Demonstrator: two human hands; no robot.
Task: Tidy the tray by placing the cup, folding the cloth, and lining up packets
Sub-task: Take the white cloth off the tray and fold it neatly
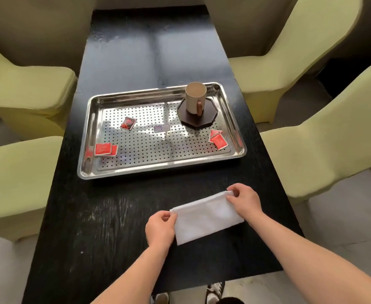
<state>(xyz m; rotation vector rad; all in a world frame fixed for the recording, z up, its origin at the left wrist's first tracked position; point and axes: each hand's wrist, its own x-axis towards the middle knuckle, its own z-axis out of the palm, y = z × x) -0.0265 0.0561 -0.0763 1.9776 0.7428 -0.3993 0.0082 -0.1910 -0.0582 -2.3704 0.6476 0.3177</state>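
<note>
Head cam: both hands, left (160,229) & right (243,199), pinch far corners of cloth (208,217) to square the fold. Cup (195,98) sits on coaster; packets (105,149) scattered in tray (88,137).

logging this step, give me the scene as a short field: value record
cup: upright on a dark coaster, far right of tray
tray: metal, on black table
packets: red, scattered on tray, not lined up
cloth: white, folded, on table near the tray
left hand: pinching cloth's left corner
right hand: pinching cloth's far right corner
</note>
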